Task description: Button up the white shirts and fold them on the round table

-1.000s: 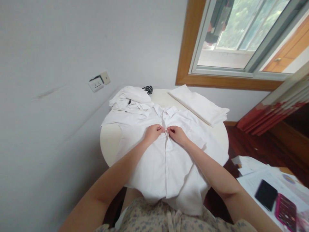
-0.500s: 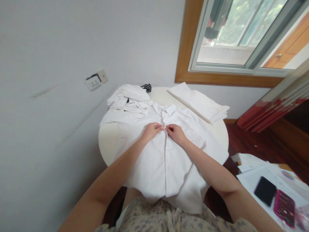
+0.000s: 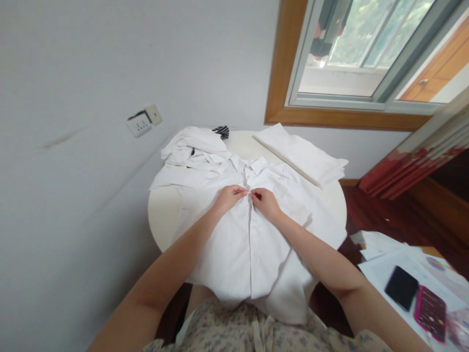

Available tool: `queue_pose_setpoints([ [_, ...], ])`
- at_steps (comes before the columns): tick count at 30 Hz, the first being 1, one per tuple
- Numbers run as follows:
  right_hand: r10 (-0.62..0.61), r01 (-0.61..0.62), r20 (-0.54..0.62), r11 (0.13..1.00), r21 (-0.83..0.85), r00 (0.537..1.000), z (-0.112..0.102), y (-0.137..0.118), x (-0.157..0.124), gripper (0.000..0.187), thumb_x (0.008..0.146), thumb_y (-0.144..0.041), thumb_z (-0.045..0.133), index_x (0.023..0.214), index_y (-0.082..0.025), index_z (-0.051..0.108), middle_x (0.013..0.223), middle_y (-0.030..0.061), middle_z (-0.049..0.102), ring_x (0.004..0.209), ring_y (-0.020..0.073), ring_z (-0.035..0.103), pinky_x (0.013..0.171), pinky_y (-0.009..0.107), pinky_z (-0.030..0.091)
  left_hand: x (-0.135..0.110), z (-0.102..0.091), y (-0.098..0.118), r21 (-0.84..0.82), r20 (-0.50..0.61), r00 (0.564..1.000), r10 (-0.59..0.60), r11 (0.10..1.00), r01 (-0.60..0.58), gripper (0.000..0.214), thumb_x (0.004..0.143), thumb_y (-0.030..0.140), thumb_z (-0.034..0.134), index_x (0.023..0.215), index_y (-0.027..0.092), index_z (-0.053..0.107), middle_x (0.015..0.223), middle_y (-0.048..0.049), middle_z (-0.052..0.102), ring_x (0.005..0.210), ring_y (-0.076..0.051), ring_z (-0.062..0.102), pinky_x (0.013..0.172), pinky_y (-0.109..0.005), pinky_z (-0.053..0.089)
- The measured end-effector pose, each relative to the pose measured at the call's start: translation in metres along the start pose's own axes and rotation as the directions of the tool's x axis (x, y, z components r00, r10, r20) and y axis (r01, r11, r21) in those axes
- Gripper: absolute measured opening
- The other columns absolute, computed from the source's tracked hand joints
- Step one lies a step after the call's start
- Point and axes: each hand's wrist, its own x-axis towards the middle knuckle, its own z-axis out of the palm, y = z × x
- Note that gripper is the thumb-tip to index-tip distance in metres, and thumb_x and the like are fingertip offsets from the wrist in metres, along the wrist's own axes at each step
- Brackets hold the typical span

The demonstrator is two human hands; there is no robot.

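A white collared shirt [image 3: 227, 244] lies spread front side up over a round white table [image 3: 161, 220], its collar away from me and its hem hanging over the near edge. My left hand [image 3: 231, 196] pinches the left side of the front opening below the collar. Close beside it, my right hand [image 3: 264, 199] pinches the right edge of the same opening. The fingertips of both hands nearly meet at the placket. Any button between them is too small to make out.
Crumpled white clothes [image 3: 194, 146] lie at the table's back left, beside a black striped cloth [image 3: 222, 131]. A folded white cloth [image 3: 300, 154] rests at the back right. Two phones, one black [image 3: 402, 287] and one pink-cased [image 3: 431, 313], lie on papers at lower right.
Both hands keep their pinch at the shirt's front opening, with hardly any finger movement. The whole view has shifted very slightly.
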Motion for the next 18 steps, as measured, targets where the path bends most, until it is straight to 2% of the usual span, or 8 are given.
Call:
queue_pose_setpoints([
  [3,-0.018,0.017,-0.017,1.0,-0.012,1.0,0.001,0.001,0.0,0.021,0.083,-0.023,0.048,0.084,-0.017,0.068,0.078,0.0044,0.067,0.069,0.0145,0.057,0.067,0.024,0.04,0.0,-0.001,-0.001,0.034,-0.003,1.0,0.023,0.999,-0.023,0.015,0.069,0.026,0.065,0.077,0.016,0.07,0.081,-0.0037,0.072,0.077,-0.015,0.064,0.075,-0.025,0.047],
  [9,-0.032,0.032,-0.015,0.999,-0.024,0.999,0.001,0.001,0.0,0.021,0.083,-0.022,0.049,0.086,-0.017,0.069,0.081,0.0048,0.068,0.072,0.0149,0.057,0.068,0.024,0.041,0.0,0.0,-0.002,0.065,-0.007,1.0,0.001,0.998,0.0,0.018,0.068,0.03,0.066,0.078,0.016,0.071,0.077,-0.0039,0.072,0.074,-0.015,0.064,0.07,-0.024,0.047],
  [18,-0.095,0.087,0.09,0.993,0.082,0.991,-0.009,-0.001,0.001,0.028,0.084,-0.016,0.044,0.093,-0.018,0.07,0.081,0.0021,0.069,0.069,0.0127,0.058,0.067,0.021,0.041,-0.002,0.003,-0.001,-0.004,-0.03,0.997,-0.067,0.998,0.067,0.022,0.066,0.027,0.07,0.084,0.014,0.07,0.084,-0.0065,0.073,0.077,-0.015,0.066,0.073,-0.025,0.049],
])
